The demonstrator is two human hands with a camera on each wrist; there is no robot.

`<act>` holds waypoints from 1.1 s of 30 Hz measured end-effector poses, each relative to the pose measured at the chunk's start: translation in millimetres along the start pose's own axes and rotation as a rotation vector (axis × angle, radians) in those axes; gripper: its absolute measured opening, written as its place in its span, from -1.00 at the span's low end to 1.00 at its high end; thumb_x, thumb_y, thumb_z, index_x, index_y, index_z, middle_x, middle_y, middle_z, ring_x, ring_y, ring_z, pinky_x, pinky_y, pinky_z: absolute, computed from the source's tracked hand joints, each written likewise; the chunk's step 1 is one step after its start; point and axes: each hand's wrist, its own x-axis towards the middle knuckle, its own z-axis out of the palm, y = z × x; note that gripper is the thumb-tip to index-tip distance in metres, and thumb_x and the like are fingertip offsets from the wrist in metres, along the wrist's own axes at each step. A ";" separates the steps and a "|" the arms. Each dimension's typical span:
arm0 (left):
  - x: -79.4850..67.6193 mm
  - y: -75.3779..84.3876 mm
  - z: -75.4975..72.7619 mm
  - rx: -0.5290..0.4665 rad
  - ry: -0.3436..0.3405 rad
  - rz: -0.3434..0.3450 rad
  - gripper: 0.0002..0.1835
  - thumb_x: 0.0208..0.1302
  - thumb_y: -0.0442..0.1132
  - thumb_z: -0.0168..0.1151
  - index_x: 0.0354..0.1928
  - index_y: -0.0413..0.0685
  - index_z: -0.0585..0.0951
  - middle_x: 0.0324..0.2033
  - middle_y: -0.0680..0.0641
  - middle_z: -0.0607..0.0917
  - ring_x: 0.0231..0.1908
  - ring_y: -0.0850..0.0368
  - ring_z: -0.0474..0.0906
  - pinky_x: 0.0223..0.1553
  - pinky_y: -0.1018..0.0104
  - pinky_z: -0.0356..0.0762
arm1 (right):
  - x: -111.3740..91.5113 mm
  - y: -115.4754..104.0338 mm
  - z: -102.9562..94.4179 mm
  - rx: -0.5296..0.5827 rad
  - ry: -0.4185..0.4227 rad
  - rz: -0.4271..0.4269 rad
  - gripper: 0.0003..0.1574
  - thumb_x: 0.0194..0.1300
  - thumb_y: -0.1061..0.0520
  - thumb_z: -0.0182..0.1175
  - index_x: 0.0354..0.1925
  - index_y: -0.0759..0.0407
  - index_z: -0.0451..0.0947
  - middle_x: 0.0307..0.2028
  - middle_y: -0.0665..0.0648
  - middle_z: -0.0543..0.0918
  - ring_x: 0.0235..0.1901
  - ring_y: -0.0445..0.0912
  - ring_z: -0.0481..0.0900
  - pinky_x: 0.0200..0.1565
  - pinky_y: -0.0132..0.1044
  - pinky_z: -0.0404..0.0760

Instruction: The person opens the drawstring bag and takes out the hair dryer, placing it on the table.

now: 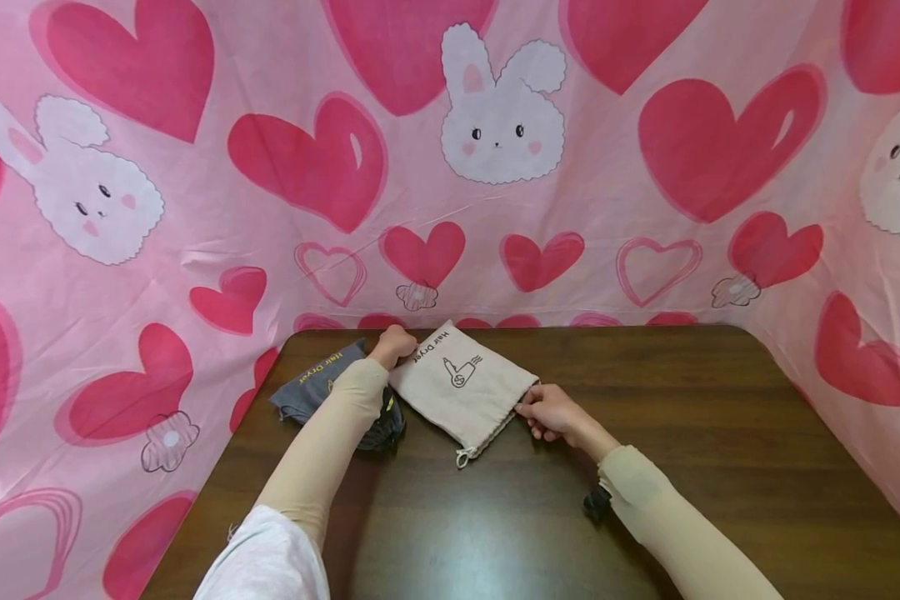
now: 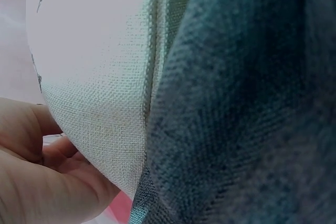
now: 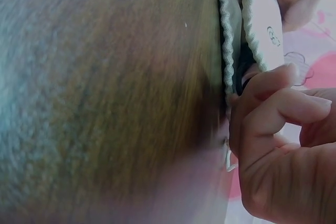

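A cream drawstring pouch [image 1: 468, 379] printed "Hair Dryer" with a dryer drawing lies over the far part of the table, its gathered mouth towards the near right. At its far left corner my left hand [image 1: 395, 344] pinches the cloth; the left wrist view shows thumb and fingers at that edge [image 2: 113, 124]. My right hand [image 1: 558, 414] grips the right corner of the mouth with curled fingers [image 3: 262, 124]. Inside the parted mouth, something black [image 3: 244, 66] shows beside the fingers, mostly hidden. A white cord loop [image 1: 465, 457] hangs from the mouth's near corner.
A dark grey pouch [image 1: 307, 389], also printed "Hair Dryer", lies left of the cream one, partly behind my left forearm. A dark wrist device [image 1: 597, 504] shows under the right sleeve. Pink heart-and-rabbit cloth [image 1: 600, 167] hangs around the brown table [image 1: 682, 400].
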 end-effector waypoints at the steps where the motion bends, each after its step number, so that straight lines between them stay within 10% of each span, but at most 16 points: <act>1: -0.1 0.2 0.0 0.000 0.002 0.000 -0.73 0.34 -0.29 0.19 -0.04 -0.37 0.60 0.07 -0.35 0.61 -0.02 -0.14 0.48 0.04 0.15 0.53 | -0.5 -0.3 -0.4 0.001 0.000 0.000 -0.78 0.57 0.18 0.19 -0.20 0.36 0.51 -0.53 0.09 0.45 -0.66 -0.16 0.46 -0.64 -0.41 0.39; 33: 8.1 -0.4 5.7 -0.064 0.010 -0.053 -0.96 0.22 -0.42 0.04 -0.32 -0.28 0.47 -0.27 -0.22 0.52 -0.38 -0.06 0.41 -0.49 0.24 0.34 | -17.0 1.5 -5.3 -0.019 -0.016 -0.034 -0.76 0.58 0.17 0.18 -0.18 0.38 0.51 -0.54 0.09 0.45 -0.65 -0.14 0.44 -0.64 -0.39 0.34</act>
